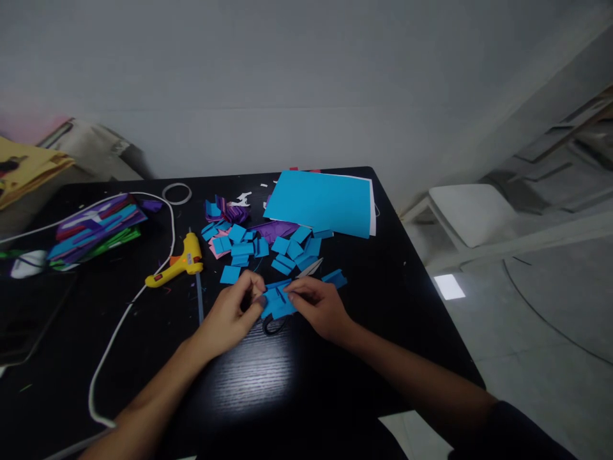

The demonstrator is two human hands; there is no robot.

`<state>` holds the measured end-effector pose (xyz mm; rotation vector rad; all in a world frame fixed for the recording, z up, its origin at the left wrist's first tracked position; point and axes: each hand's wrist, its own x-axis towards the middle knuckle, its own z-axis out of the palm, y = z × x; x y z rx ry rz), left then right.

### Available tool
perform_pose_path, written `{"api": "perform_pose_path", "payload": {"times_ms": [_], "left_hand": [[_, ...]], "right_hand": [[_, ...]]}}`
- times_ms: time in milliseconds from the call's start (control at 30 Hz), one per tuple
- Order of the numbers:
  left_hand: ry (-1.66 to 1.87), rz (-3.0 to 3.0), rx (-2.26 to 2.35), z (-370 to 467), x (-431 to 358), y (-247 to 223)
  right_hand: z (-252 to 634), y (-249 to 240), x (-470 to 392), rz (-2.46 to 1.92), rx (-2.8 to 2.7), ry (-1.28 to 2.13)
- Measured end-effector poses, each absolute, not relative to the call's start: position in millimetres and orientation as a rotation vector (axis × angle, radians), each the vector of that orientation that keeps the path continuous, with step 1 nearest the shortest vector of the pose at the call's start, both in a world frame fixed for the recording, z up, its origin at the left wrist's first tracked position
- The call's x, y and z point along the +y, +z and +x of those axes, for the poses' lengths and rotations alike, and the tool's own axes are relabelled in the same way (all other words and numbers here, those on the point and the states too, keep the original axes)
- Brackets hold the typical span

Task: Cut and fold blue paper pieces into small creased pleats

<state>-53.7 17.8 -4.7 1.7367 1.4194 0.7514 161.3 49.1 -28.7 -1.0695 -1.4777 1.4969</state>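
My left hand [234, 313] pinches the left edge of a blue piece of paper [278, 303] between thumb and fingers. On the other side my right hand [322, 308] has its fingertips closed on the same paper, which shows a dark line or slit near its middle. Under the paper lie scissors, with a black handle loop [272, 327] showing below and the blades [310, 268] above. Several cut blue paper pieces [242, 249], some folded, are scattered just beyond my hands. Another folded blue strip [335, 278] rests beyond my right hand.
A yellow glue gun [184, 260] with a white cord [112, 345] lies left. Large blue sheets [320, 201] sit at the back, near folded purple pieces [234, 209]. A colourful paper stack [96, 227] and a dark device [29, 319] are far left. A white stool [472, 211] stands right.
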Motion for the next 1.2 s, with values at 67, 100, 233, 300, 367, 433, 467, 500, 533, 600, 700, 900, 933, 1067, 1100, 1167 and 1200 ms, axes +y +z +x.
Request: {"api": "perform_pose_path", "payload": {"times_ms": [67,100,233,300,367,433,467,500,533,600,700,900,933,1067,1100,1167,1200], "left_hand": [[0.816,1.682,1.46,-52.8,18.0,-7.5],[0.85,1.646,1.473,-52.3,18.1,-8.9],[0.965,1.527,1.484,-48.5,18.3,-12.4],[1.009,1.494,1.473,-45.6,17.9,-12.2],[1.042,1.451,1.456,-42.6,17.3,-11.6],[1.059,1.393,1.439,-39.9,16.6,-11.5],[1.062,1.364,1.43,-38.8,16.3,-11.6],[1.065,1.339,1.424,-37.9,16.1,-11.7],[1.068,1.318,1.42,-37.1,16.0,-11.7],[1.072,1.276,1.415,-35.8,16.2,-10.9],[1.079,1.209,1.386,-34.8,17.5,-7.9],[1.077,1.173,1.298,-37.0,20.9,-3.3],[1.074,1.184,1.295,-38.1,21.1,-2.8],[1.015,1.237,1.309,-43.8,20.8,-1.1],[0.994,1.25,1.314,-45.2,20.6,-1.0],[0.966,1.264,1.313,-47.6,19.9,-1.3],[0.962,1.267,1.312,-48.4,19.6,-1.6]], "right_hand": [[161.5,-30.7,49.1,-1.058,-1.492,1.487],[161.6,-31.6,49.3,-1.053,-1.496,1.477],[161.8,-32.7,50.1,-1.045,-1.477,1.468],[161.6,-32.2,50.4,-1.05,-1.466,1.471],[161.4,-31.5,50.8,-1.059,-1.452,1.479],[161.4,-31.2,51.2,-1.069,-1.445,1.479],[161.5,-31.2,51.4,-1.07,-1.456,1.473],[161.7,-31.3,51.5,-1.068,-1.474,1.465],[162.0,-31.3,51.6,-1.065,-1.496,1.459],[162.9,-31.3,51.8,-1.048,-1.541,1.451],[164.7,-30.3,52.2,-1.006,-1.585,1.469],[166.3,-28.6,54.9,-0.973,-1.525,1.526],[166.2,-28.8,55.3,-0.978,-1.511,1.532],[165.9,-30.2,56.3,-1.017,-1.46,1.57],[166.0,-30.4,56.4,-1.031,-1.452,1.568],[167.0,-30.3,56.7,-1.059,-1.444,1.559],[167.8,-30.0,56.9,-1.072,-1.445,1.554]]}}
